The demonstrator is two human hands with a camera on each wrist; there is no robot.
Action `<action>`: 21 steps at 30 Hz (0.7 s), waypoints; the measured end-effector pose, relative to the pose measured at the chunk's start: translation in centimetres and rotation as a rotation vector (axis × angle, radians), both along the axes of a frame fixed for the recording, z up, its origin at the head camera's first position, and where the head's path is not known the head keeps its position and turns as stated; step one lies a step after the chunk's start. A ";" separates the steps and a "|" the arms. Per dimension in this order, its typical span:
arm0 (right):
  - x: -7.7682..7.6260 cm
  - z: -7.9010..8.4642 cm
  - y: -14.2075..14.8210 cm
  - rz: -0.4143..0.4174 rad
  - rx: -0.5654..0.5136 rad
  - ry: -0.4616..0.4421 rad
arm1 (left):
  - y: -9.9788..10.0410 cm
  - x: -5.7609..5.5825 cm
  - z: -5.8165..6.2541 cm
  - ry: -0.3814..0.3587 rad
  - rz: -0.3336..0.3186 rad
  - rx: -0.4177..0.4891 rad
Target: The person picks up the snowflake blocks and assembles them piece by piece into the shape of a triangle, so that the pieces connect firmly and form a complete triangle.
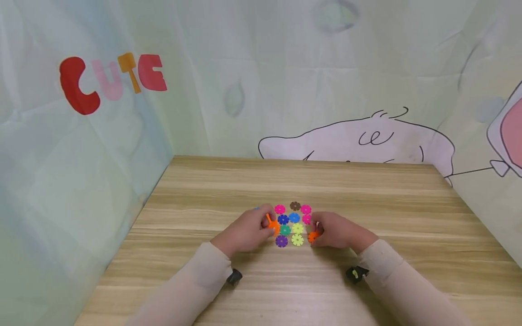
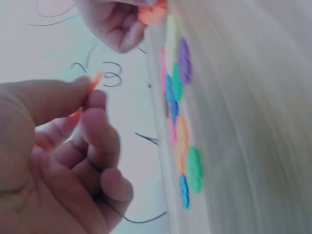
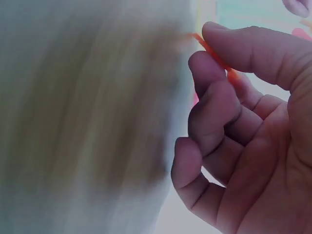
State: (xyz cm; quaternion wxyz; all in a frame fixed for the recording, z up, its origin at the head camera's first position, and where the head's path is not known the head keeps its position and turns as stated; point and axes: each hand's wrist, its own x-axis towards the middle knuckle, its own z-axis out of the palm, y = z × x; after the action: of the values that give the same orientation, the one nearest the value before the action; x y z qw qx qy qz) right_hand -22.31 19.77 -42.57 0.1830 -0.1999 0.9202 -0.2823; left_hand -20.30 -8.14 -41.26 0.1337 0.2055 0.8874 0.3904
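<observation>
My left grip pinches an orange disc, my right grip another disc; I mustn't bump the bright discs between.

The forearms are covered by long, plain sleeves in pale cream-beige; the left sleeve and the right sleeve are matched in colour and ended at the wrist. A slightly greyer tone is seen near the left cuff, and faint creases are shown by the right cuff. At each wrist a small black device is worn, the right device being marked with yellow-green, the left device being uniformly dark.
</observation>
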 end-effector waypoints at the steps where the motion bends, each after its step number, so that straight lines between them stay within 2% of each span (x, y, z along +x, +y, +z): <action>1: 0.1 0.1 0.0 -0.003 -0.041 -0.012 | 0.0 0.2 0.2 -0.011 0.008 0.049; 5: 0.8 0.7 -0.5 -0.021 -0.243 -0.039 | 0.1 0.9 0.8 -0.036 0.062 0.225; 7: 1.2 1.5 -0.9 -0.036 -0.325 -0.037 | 0.2 1.1 1.0 -0.024 0.084 0.306; 11: 1.9 3.6 -1.6 -0.082 -0.417 -0.030 | 0.4 1.5 1.2 0.032 0.117 0.453; 16: 2.4 5.8 -2.0 -0.073 -0.542 -0.023 | 0.4 1.9 1.4 0.099 0.165 0.578; 21: 2.6 6.9 -2.7 -0.045 -0.625 -0.025 | 0.3 2.1 1.3 0.171 0.185 0.661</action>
State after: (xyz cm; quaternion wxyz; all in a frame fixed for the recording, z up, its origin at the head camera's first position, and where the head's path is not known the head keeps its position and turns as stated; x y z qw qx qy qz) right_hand -19.73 17.05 -35.67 0.1174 -0.2227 0.7908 -0.5579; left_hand -18.21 -7.87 -39.92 -0.0508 0.1886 0.7361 0.6481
